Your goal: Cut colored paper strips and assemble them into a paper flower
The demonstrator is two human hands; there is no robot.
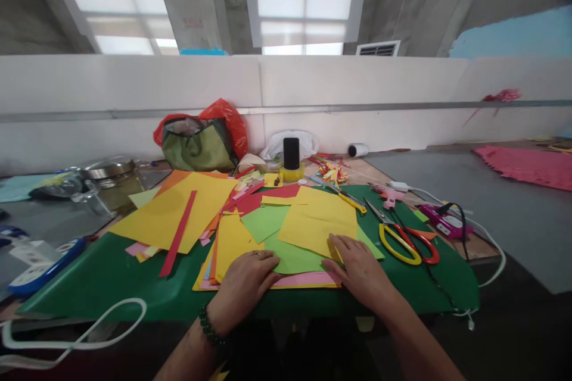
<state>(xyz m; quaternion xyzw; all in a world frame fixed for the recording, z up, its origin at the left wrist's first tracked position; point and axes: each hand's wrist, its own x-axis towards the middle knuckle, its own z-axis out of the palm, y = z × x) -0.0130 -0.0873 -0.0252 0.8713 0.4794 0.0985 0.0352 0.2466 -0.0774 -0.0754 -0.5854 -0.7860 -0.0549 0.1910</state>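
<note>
A stack of coloured paper lies in front of me on a green mat [134, 280]. My left hand [245, 280] rests flat on its near left part, touching a yellow sheet [232, 244] and the edge of a green sheet [295, 259]. On the right, my right hand [355, 262] lies with fingers stretched over the corner of another yellow sheet [322, 220], the thumb on the green paper. Neither hand grips anything. Beside my right hand are scissors [400, 241] with one yellow and one red handle, lying partly spread.
Left of the stack, a red paper strip [179, 235] crosses a large yellow sheet [174, 208]. Farther back stand a phone [291, 153], a green bag [196, 146] and a glass jar [116, 181]. A purple power strip [444, 221] with a white cable lies at right.
</note>
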